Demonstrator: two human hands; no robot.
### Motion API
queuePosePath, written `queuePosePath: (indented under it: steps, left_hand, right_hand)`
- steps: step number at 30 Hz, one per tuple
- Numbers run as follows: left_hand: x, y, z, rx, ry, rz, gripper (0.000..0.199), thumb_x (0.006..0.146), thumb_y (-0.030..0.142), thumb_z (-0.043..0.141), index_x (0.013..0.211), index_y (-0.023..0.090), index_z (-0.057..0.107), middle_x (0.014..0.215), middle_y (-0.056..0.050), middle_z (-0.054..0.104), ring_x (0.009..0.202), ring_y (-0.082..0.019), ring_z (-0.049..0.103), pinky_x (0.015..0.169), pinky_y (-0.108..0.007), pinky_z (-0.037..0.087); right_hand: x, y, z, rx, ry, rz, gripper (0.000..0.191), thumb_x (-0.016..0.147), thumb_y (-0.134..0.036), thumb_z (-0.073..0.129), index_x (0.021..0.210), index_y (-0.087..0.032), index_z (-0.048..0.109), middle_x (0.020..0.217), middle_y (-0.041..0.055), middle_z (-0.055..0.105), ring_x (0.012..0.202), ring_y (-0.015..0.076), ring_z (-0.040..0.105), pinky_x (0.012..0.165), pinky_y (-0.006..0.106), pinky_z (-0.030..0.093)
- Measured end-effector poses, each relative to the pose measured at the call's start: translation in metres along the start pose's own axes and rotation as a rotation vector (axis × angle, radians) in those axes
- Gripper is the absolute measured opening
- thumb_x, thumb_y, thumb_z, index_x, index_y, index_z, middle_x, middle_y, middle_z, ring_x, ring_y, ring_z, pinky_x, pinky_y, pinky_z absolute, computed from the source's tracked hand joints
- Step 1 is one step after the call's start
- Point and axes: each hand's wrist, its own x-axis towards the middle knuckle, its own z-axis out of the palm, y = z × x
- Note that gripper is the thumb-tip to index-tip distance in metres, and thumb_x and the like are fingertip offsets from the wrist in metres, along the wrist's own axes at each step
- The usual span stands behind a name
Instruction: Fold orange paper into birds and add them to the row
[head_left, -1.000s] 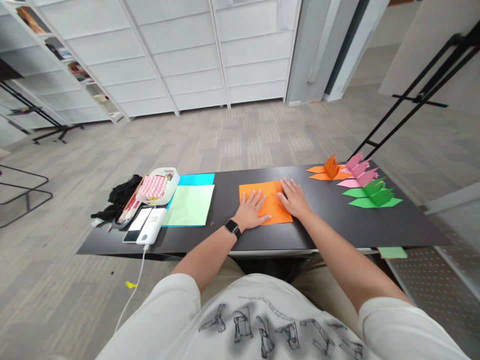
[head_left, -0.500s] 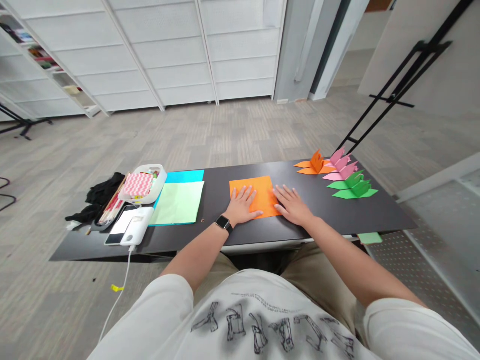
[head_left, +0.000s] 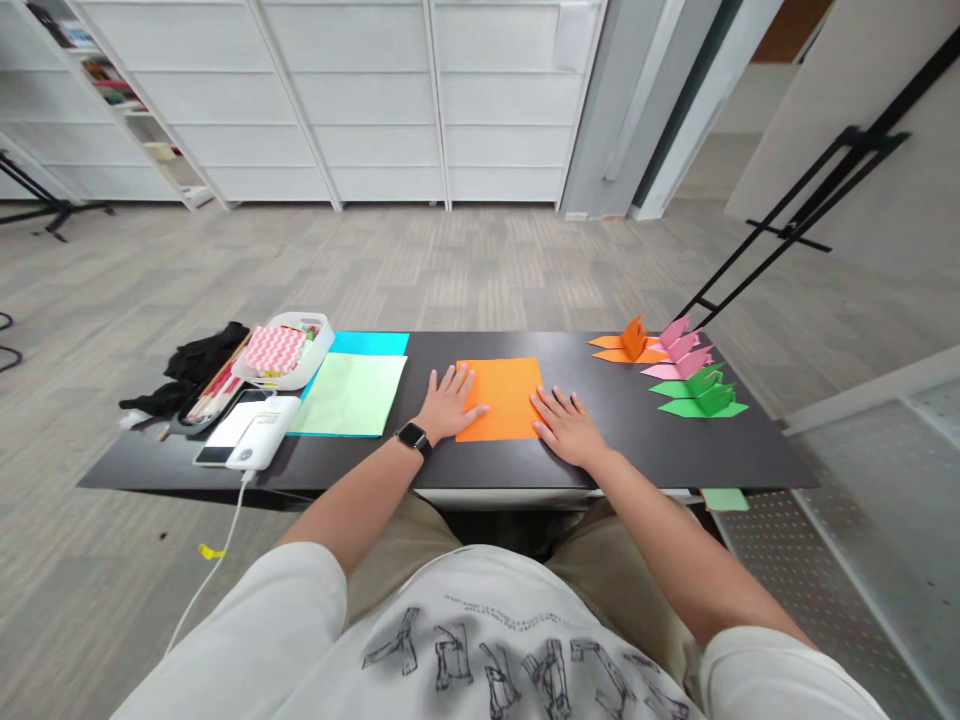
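A square sheet of orange paper (head_left: 501, 400) lies flat on the dark table in front of me. At its left edge rests my left hand (head_left: 448, 402), fingers spread, with the thumb over the paper. My right hand (head_left: 568, 425) lies flat by the right edge, its fingertips touching the paper's border. Neither hand grips anything. To the left is a pale green sheet (head_left: 352, 395) over a blue sheet (head_left: 373, 343). Folded paper pieces stand at the table's right: orange (head_left: 632, 343), pink (head_left: 681, 352) and green (head_left: 705, 393).
At the left end sit a white basket (head_left: 321, 345) with a pink-patterned item, a dark tray (head_left: 187, 425) of pencils, black cloth (head_left: 202, 360), a phone (head_left: 223, 440) and a white power bank (head_left: 262, 435) with a cable. A black stand (head_left: 787, 230) rises beyond the right side.
My left hand has slid left, off most of the orange paper, to its edge. The right hand has shifted slightly and stays by the right edge. The camera view has tilted a little.
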Motion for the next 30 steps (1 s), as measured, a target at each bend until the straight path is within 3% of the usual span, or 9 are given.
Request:
queuePosePath:
  steps: [3,6,8,11,13,19,24,27,30]
  left_hand:
    - [-0.01,-0.036,-0.012,-0.013,0.027,-0.061,0.086,0.104,0.065,0.047,0.17,0.01,0.035,0.177,-0.024,0.03,0.166,-0.044,0.024,0.135,-0.068,0.015]
    - [-0.024,-0.048,-0.025,-0.114,0.08,0.024,0.076,0.107,0.057,0.048,0.169,0.014,0.037,0.176,-0.019,0.035,0.167,-0.038,0.026,0.137,-0.062,0.021]
    - [-0.035,-0.041,-0.031,-0.196,0.098,0.152,0.073,0.105,0.057,0.056,0.165,0.018,0.044,0.174,-0.016,0.04,0.165,-0.033,0.032,0.137,-0.057,0.025]
    - [-0.049,-0.02,-0.036,-0.251,0.035,0.341,0.068,0.097,0.059,0.071,0.152,0.021,0.06,0.165,-0.014,0.053,0.157,-0.031,0.046,0.134,-0.049,0.036]
    - [-0.054,-0.009,-0.038,-0.248,-0.013,0.392,0.06,0.096,0.057,0.074,0.146,0.024,0.066,0.157,-0.013,0.061,0.148,-0.03,0.056,0.13,-0.047,0.042]
    - [-0.056,-0.003,-0.04,-0.229,-0.002,0.419,0.035,0.103,0.043,0.067,0.133,0.026,0.074,0.143,-0.01,0.072,0.131,-0.026,0.068,0.118,-0.043,0.052]
    - [-0.056,0.0,-0.039,-0.175,0.024,0.45,0.028,0.107,0.037,0.059,0.125,0.027,0.077,0.136,-0.008,0.075,0.124,-0.024,0.072,0.113,-0.04,0.055]
    - [-0.056,0.004,-0.04,-0.164,0.032,0.423,0.029,0.109,0.032,0.051,0.116,0.025,0.078,0.131,-0.007,0.077,0.119,-0.023,0.073,0.11,-0.038,0.056]
    - [-0.055,0.007,-0.042,-0.176,0.036,0.372,0.03,0.109,0.029,0.047,0.111,0.023,0.076,0.127,-0.007,0.078,0.118,-0.022,0.074,0.108,-0.038,0.058]
  right_hand:
    - [0.0,0.0,0.001,0.0,-0.008,0.0,0.064,0.112,-0.05,0.029,0.173,-0.029,0.031,0.18,0.0023,0.025,0.166,0.036,0.027,0.134,0.063,0.022]
    - [0.0,0.002,0.004,0.017,0.007,-0.001,0.064,0.112,-0.051,0.028,0.173,-0.031,0.03,0.18,0.002,0.024,0.166,0.0358,0.026,0.134,0.064,0.022]
    - [0.0,0.003,0.006,0.033,0.02,-0.003,0.064,0.112,-0.051,0.028,0.174,-0.031,0.029,0.18,0.0024,0.025,0.166,0.036,0.026,0.133,0.065,0.023]
    - [0.0,0.005,0.008,0.056,0.042,-0.01,0.065,0.112,-0.052,0.03,0.174,-0.032,0.029,0.179,0.0036,0.028,0.165,0.0366,0.028,0.132,0.067,0.024]
    - [0.0,0.006,0.008,0.066,0.051,-0.016,0.065,0.112,-0.052,0.031,0.173,-0.031,0.031,0.179,0.0047,0.029,0.164,0.0376,0.03,0.132,0.068,0.025]
    - [0.0,0.005,0.007,0.097,0.074,-0.022,0.065,0.111,-0.051,0.035,0.173,-0.034,0.03,0.178,0.0043,0.032,0.164,0.0371,0.031,0.131,0.068,0.026]
    - [0.0,0.008,0.005,0.166,0.064,-0.002,0.065,0.111,-0.052,0.036,0.173,-0.033,0.032,0.177,0.0047,0.034,0.164,0.0364,0.031,0.132,0.067,0.025]
    - [-0.005,0.014,0.004,0.278,0.132,-0.003,0.066,0.111,-0.052,0.039,0.173,-0.032,0.032,0.177,0.0052,0.034,0.165,0.0334,0.031,0.132,0.064,0.029]
    - [-0.011,0.019,0.003,0.364,0.235,-0.053,0.071,0.104,-0.055,0.055,0.169,-0.031,0.04,0.175,0.0076,0.039,0.164,0.0333,0.032,0.13,0.063,0.031]
